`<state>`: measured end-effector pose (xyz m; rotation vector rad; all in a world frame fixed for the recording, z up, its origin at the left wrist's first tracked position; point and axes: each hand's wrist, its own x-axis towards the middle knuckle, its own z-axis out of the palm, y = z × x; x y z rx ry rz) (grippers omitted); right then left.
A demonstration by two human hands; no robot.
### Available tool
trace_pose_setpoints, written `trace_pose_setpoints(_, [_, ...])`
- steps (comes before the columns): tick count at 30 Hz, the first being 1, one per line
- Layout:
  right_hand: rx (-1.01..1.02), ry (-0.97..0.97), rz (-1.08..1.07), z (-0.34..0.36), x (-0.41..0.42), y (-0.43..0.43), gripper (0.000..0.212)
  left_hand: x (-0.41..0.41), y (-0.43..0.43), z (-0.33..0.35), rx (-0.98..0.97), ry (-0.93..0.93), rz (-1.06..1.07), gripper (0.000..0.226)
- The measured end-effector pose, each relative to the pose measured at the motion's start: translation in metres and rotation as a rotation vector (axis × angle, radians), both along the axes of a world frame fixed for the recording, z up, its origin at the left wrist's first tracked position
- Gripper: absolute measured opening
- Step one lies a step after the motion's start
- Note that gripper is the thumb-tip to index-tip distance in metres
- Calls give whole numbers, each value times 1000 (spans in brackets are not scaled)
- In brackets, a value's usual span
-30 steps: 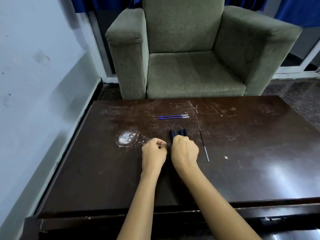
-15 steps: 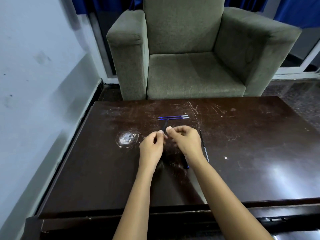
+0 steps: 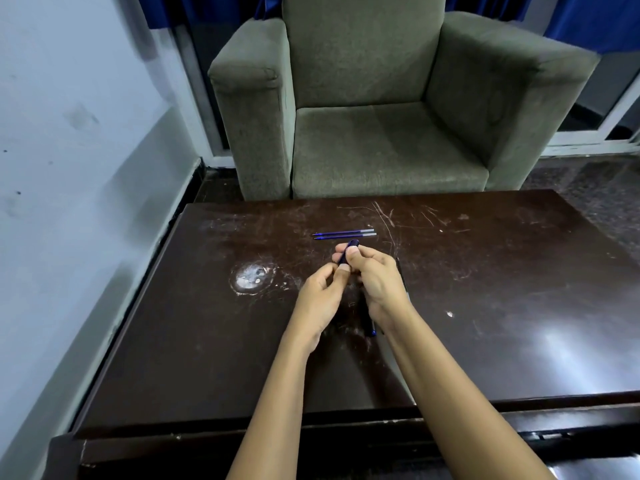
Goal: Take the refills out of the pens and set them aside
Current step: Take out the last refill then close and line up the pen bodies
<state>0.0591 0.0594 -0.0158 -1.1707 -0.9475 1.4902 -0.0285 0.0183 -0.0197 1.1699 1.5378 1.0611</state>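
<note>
A dark blue pen (image 3: 347, 251) is held above the dark wooden table (image 3: 502, 306) by both hands. My right hand (image 3: 375, 278) grips its upper part between thumb and fingers. My left hand (image 3: 320, 299) pinches its lower end. Two blue refills (image 3: 344, 234) lie side by side just beyond the hands. More dark pens (image 3: 369, 320) lie on the table under my right wrist, mostly hidden. A thin dark refill (image 3: 403, 282) lies right of my right hand, partly covered.
A green armchair (image 3: 377, 109) stands behind the table's far edge. A pale wall (image 3: 69, 168) runs along the left. The table top bears a white worn patch (image 3: 251, 277) left of the hands and scratches near the back.
Both hands rose from the bundle of pens on the table, and one pen came up with them. They now hold it nearer the two blue refills.
</note>
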Motion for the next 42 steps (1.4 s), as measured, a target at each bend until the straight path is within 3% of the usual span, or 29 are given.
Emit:
trace_pose_setpoints(2, [0,74,-44,2,-2,0,25,-2,0,-1,-33,24,-8,35])
trace_pose_setpoints(5, [71,334,-253,7,3,6,22,-9,2,-5,-70,39,-16,44])
trace_pose_setpoints(7, [130,304,-325,8,17,13,19,-18,3,-7,-71,48,36,43])
trace_pose_setpoints(8, [167,113,-312,8,26,15,19,-22,4,-8,-71,7,92,41])
trace_pose_setpoints(11, [207,-736,-70,3,34,12,24,-29,9,-9,-74,-231,240,29])
trace_pose_setpoints(12, [203,-874,33,1,29,8,22,-28,11,-9,-66,-257,265,28])
trace_pose_setpoints(14, [190,-1009,181,-2,14,-2,21,-26,11,-11,-33,-234,280,29])
trace_pose_setpoints(18, [231,-1309,257,-8,-9,-14,29,-27,9,-17,50,-89,279,31])
trace_pose_setpoints(22, [246,-1414,279,-10,-12,-17,33,-30,10,-22,66,-30,271,31])
trace_pose_setpoints(25, [266,-1298,167,-8,-5,-10,30,-28,9,-19,69,49,258,31])
trace_pose_setpoints(28, [249,-820,-6,-1,2,-2,22,-26,9,-16,83,173,196,31])
trace_pose_setpoints(31, [101,-357,-18,2,0,-1,20,-23,9,-16,124,272,65,28])
trace_pose_setpoints(35, [88,-269,-57,-3,-1,0,14,-19,7,-16,148,338,-18,31])
trace_pose_setpoints(38, [130,-185,-3,-1,5,1,12,-16,9,-14,151,223,-51,35])
trace_pose_setpoints(42, [218,-59,127,2,11,3,13,-17,4,-5,15,-158,-116,36])
